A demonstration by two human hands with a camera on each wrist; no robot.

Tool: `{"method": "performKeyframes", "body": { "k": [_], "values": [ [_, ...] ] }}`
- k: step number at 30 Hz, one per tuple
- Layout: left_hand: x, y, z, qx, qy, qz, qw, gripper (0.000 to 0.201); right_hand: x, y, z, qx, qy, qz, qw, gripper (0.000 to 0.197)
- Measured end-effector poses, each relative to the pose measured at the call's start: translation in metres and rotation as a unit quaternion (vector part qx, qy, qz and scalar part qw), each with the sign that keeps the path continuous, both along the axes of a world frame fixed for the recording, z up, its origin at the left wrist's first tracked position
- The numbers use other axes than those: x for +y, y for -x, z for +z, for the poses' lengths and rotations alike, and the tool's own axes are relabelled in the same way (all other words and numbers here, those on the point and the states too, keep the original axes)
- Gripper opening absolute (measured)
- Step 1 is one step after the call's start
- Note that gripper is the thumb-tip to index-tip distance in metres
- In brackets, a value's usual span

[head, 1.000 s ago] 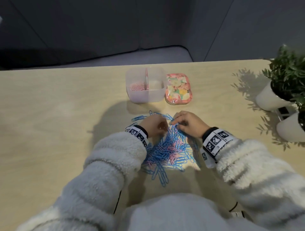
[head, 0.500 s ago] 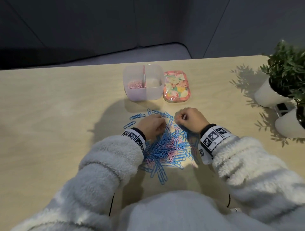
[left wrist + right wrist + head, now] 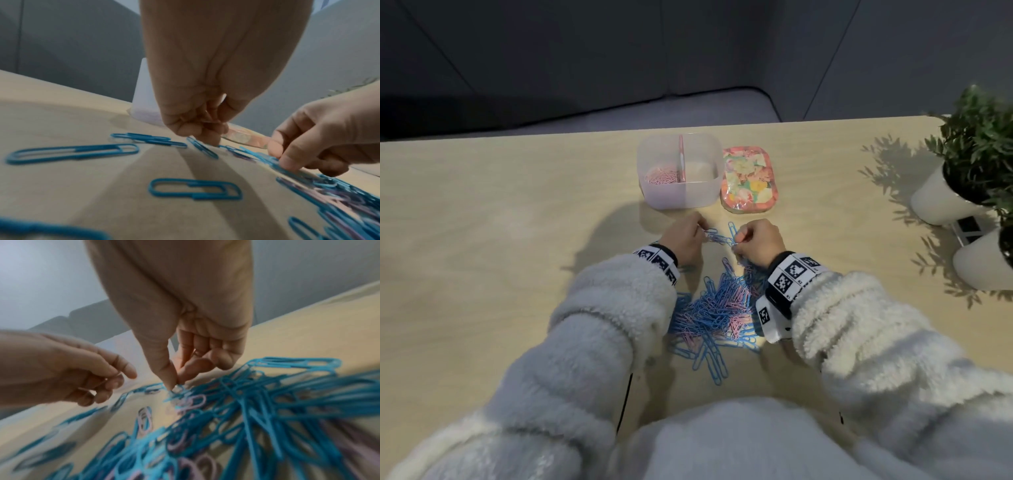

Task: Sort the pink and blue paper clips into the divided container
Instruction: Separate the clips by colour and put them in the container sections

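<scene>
A heap of blue and pink paper clips [image 3: 717, 310] lies on the table in front of me. The clear divided container [image 3: 698, 195] stands beyond it, with pink clips [image 3: 661, 176] in its left compartment. My left hand [image 3: 685, 236] hovers at the heap's far edge, fingers curled round thin pink clips [image 3: 96, 384]. My right hand [image 3: 753, 240] is close beside it; its thumb and forefinger [image 3: 174, 382] pinch a clip at the edge of the heap, colour unclear. In the left wrist view, single blue clips [image 3: 195, 189] lie apart from the heap under my left hand [image 3: 205, 133].
A floral lid [image 3: 750, 181] lies right of the container. Two white pots with green plants [image 3: 941, 198] [image 3: 986, 263] stand at the table's right edge. The wooden table [image 3: 500, 240] stretches bare to the left.
Both hands have moved from the heap's middle to its far edge, nearer the container, and now work close together.
</scene>
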State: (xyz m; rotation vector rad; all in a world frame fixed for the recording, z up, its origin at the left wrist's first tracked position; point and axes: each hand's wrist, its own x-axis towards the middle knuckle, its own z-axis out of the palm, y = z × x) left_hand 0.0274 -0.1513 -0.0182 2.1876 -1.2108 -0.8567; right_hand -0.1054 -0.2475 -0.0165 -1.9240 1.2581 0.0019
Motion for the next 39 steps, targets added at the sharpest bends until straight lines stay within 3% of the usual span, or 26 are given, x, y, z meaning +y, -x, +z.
{"method": "performKeyframes", "body": {
  "k": [5, 8, 11, 14, 18, 21, 24, 26, 29, 33, 36, 39],
  "values": [
    [-0.013, -0.003, -0.010, -0.122, -0.027, -0.056, 0.991, 0.019, -0.018, 0.013, 0.002, -0.066, -0.040, -0.067, 0.995, 0.009],
    [-0.010, -0.010, -0.014, -0.153, -0.034, -0.047, 0.987, 0.016, -0.023, 0.022, 0.003, -0.032, 0.047, -0.083, 0.995, 0.013],
    [-0.005, -0.016, -0.013, -0.170, -0.016, -0.028, 0.985, 0.017, -0.020, 0.027, 0.002, -0.023, 0.091, 0.007, 0.996, 0.018],
    [-0.005, -0.009, -0.008, -0.176, 0.012, -0.082, 0.981, 0.020, -0.010, 0.028, -0.001, 0.012, 0.100, 0.154, 0.983, 0.018],
    [-0.012, 0.005, -0.003, -0.187, 0.015, -0.161, 0.969, 0.022, -0.008, 0.028, -0.001, 0.076, 0.159, 0.192, 0.965, 0.006],
    [-0.018, 0.011, -0.005, -0.202, -0.023, -0.171, 0.964, 0.020, -0.010, 0.027, -0.006, 0.106, 0.132, 0.221, 0.960, 0.016],
    [-0.018, 0.014, -0.005, -0.187, -0.057, -0.155, 0.968, 0.019, -0.011, 0.027, -0.008, 0.096, 0.107, 0.239, 0.960, 0.016],
    [-0.016, 0.014, -0.003, -0.159, -0.051, -0.146, 0.975, 0.019, -0.013, 0.031, -0.005, 0.020, 0.129, 0.213, 0.968, 0.014],
    [-0.009, 0.011, 0.000, -0.089, -0.015, -0.108, 0.990, 0.018, -0.015, 0.041, 0.002, -0.122, 0.133, 0.094, 0.979, 0.009],
    [-0.004, 0.014, 0.003, 0.043, -0.031, -0.058, 0.997, 0.026, -0.009, 0.052, 0.001, -0.146, -0.051, 0.024, 0.988, 0.032],
    [-0.006, 0.021, 0.004, 0.104, -0.033, -0.022, 0.994, 0.027, -0.001, 0.055, -0.002, -0.122, -0.050, 0.087, 0.987, 0.032],
    [-0.007, 0.025, -0.001, 0.085, -0.029, -0.025, 0.996, 0.016, 0.003, 0.053, -0.006, -0.071, 0.018, 0.186, 0.980, 0.017]
  ]
}}
